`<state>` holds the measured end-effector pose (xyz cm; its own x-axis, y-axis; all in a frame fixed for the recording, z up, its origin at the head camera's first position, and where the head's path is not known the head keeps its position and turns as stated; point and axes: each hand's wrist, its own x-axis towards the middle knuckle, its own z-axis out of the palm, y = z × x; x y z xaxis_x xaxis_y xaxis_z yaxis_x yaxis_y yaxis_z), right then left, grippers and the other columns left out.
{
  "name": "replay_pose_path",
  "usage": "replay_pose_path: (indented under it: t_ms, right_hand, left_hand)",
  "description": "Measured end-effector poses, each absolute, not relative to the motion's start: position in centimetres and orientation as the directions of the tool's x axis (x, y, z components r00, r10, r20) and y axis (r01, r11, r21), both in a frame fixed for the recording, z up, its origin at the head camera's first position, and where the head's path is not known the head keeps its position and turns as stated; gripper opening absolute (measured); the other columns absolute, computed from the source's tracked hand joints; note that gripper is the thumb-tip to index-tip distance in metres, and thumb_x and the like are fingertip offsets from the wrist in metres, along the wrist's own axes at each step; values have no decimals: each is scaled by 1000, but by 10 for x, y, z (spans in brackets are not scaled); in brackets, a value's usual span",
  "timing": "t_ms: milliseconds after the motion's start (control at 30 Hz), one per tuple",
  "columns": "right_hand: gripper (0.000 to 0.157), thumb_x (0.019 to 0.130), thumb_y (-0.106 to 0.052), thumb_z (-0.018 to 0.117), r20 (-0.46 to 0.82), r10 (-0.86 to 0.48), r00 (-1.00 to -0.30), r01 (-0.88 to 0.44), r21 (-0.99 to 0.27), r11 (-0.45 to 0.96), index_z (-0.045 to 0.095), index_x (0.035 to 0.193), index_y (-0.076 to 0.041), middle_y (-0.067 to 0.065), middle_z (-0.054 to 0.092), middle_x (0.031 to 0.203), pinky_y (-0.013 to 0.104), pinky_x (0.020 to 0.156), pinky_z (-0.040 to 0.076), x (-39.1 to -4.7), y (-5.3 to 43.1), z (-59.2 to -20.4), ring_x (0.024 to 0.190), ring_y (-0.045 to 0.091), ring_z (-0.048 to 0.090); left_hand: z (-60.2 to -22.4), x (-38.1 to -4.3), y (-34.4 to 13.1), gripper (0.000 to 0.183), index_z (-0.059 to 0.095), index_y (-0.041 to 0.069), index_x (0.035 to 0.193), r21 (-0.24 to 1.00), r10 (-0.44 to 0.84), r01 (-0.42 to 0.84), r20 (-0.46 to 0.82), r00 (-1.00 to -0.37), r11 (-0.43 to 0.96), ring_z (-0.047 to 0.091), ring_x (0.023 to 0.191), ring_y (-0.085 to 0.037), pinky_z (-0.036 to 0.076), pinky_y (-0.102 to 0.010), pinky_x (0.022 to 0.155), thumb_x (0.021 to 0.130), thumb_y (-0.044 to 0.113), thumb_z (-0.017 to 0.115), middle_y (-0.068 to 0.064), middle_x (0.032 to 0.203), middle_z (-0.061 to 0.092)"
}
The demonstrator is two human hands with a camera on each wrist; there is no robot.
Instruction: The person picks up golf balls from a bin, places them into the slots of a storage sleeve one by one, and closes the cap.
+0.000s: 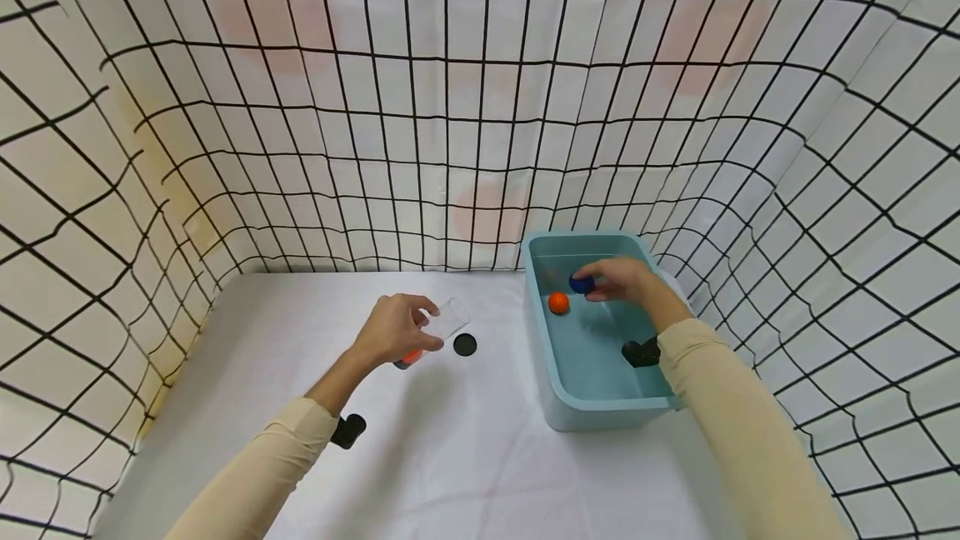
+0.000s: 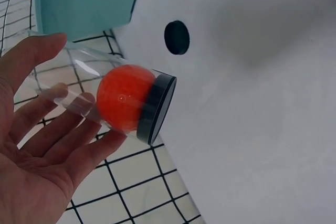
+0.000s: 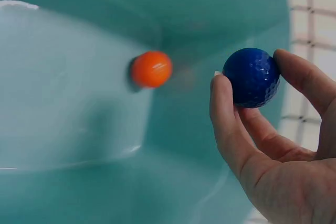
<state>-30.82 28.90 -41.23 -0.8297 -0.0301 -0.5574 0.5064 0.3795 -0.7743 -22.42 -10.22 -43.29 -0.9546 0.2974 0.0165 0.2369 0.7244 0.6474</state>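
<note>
Left hand: the left hand [image 1: 393, 327] is holding a clear tube [image 2: 79, 61] above the counter [image 1: 480, 457]; its fingers are curling round the wall, clamping it with the thumb opposite.
Tube: it is tilting, its clear end pointing up toward the bin side and its black cap [image 2: 156, 109] closing the lower end.
Ball in tube: an orange ball [image 2: 123, 98] is sitting inside, right against the cap.
Black disc: a round black disc [image 1: 465, 345] is lying on the white counter, between the left hand and the bin.
Right hand: the right hand [image 1: 626, 280] is pinching a dark blue dimpled ball [image 3: 252, 77], its fingers clamping on it with the thumb opposite.
Blue ball: it is hanging over the far part of the teal bin [image 1: 600, 415].
Bin: it is standing on the counter's right side; a loose orange ball [image 1: 558, 302] is resting on its floor, near the blue ball.
Net: a black net [image 1: 447, 117] is rising behind the counter.
</note>
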Motion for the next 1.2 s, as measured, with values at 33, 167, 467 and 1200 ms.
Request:
replay_pose_path:
  t_ms: [33,167,467,1200]
  right_hand:
    - [64,95,-21,71,-541,-45,-840,486,-787,381,43,144,9,27,60,131,32,91,58,-308,285,-406,86,17,73]
    - [59,92,-20,74,-490,-106,-865,420,-824,381,51,137,9,26,62,129,35,92,58,-306,267,-382,90,19,73]
    - [47,94,-24,74,-418,-273,-866,266,-849,457,62,127,7,22,68,124,42,98,55,-288,213,-352,103,27,72]
    - [42,86,-20,80,-405,-359,-841,193,-844,500,66,120,2,20,71,113,37,87,60,-253,136,-371,90,27,75]
  left_hand:
    - [-433,-224,-102,38,76,10,105,648,300,241,20,-954,723,70,84,-20,58,-35,72,72,24,89,-10,92,76]
    - [-431,-225,-102,38,77,11,106,645,310,259,36,-950,719,70,85,-20,58,-34,72,73,24,89,-10,93,76]
    - [-426,-225,-97,37,77,12,105,637,321,270,37,-946,722,69,85,-20,58,-33,72,72,25,89,-8,93,76]
    - [-420,-224,-84,40,77,10,107,636,344,289,38,-938,716,69,84,-19,58,-30,70,72,25,90,-9,94,76]
